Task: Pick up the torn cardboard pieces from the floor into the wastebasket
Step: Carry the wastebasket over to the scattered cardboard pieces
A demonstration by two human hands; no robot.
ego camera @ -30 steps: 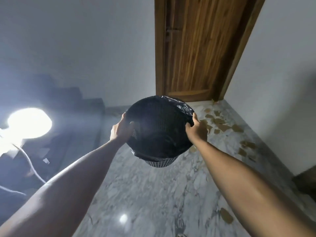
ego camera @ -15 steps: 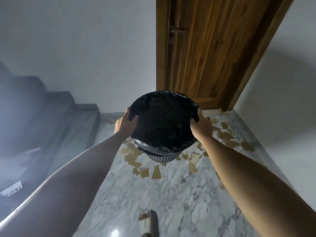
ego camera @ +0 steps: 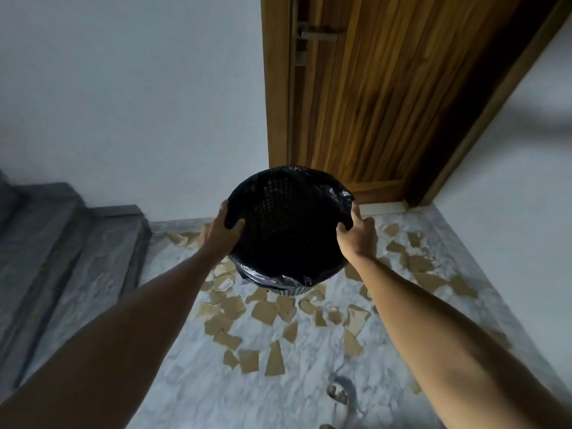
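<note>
The marble floor (ego camera: 192,382) runs from the near edge to a wooden door (ego camera: 371,103) at the far side, with grey steps (ego camera: 71,252) on the left. Held above it is the wastebasket (ego camera: 288,230), black-lined and apparently empty. The left hand (ego camera: 221,232) and right hand (ego camera: 357,235) each have a curled grip over opposite sides of its rim. Torn cardboard pieces (ego camera: 263,314) lie scattered below and to the right. Best set it down upright amid the thickest cluster, level, not on top of scraps, so both hands come free within easy reach.
</note>
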